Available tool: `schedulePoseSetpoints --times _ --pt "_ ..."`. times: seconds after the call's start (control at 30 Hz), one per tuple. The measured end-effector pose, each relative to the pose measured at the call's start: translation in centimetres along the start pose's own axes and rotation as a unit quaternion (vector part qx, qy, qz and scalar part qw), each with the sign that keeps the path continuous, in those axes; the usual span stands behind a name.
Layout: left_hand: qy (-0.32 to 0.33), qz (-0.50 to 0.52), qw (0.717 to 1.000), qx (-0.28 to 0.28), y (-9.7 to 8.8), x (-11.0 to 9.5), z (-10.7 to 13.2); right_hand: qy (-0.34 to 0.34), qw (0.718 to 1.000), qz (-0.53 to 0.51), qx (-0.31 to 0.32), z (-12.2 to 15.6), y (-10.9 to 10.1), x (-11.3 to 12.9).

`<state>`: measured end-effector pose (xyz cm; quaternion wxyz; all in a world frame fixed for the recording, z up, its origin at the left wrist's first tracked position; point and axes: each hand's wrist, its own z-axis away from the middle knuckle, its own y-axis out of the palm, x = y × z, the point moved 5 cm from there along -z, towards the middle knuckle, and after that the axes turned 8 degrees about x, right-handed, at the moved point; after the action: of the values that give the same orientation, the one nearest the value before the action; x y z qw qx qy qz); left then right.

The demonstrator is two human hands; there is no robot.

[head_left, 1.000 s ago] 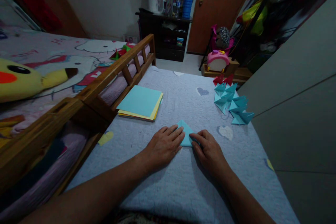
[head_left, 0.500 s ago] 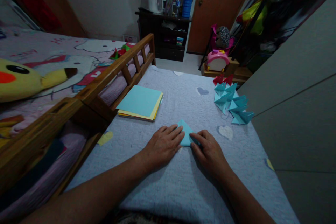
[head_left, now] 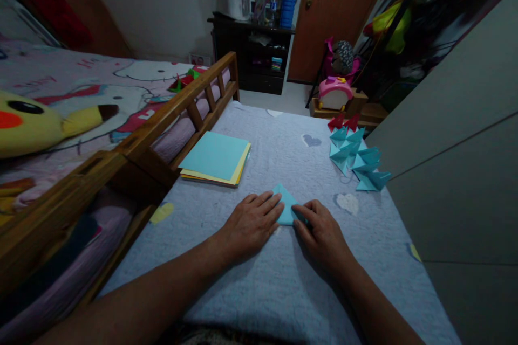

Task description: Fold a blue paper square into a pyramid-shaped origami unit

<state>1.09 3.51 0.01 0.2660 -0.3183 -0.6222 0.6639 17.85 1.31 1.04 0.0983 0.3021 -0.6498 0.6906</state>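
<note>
A folded piece of light blue origami paper (head_left: 286, 208) lies on the pale blue quilted cover (head_left: 259, 285), its tip pointing away from me. My left hand (head_left: 254, 222) rests flat across the paper's left part, fingers stretched out, covering that side. With thumb and fingers my right hand (head_left: 319, 226) pinches the paper's right corner, which is partly hidden beneath the fingers. To the left, beyond my left hand, sits a stack of square paper sheets (head_left: 218, 155), light blue on top with yellow under it.
Several folded blue paper pieces (head_left: 356, 159) and red ones (head_left: 343, 122) stand at the right edge. A wooden bed rail (head_left: 178, 105) runs along the left, with a yellow plush toy (head_left: 36, 124) behind it. A grey cabinet panel (head_left: 457, 188) borders the right.
</note>
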Motion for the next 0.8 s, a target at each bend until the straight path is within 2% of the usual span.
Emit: schedulePoseSetpoints --times 0.8 --pt "-0.001 -0.002 1.000 -0.003 0.05 -0.07 0.09 -0.007 1.000 0.007 -0.003 0.06 0.02 0.18"
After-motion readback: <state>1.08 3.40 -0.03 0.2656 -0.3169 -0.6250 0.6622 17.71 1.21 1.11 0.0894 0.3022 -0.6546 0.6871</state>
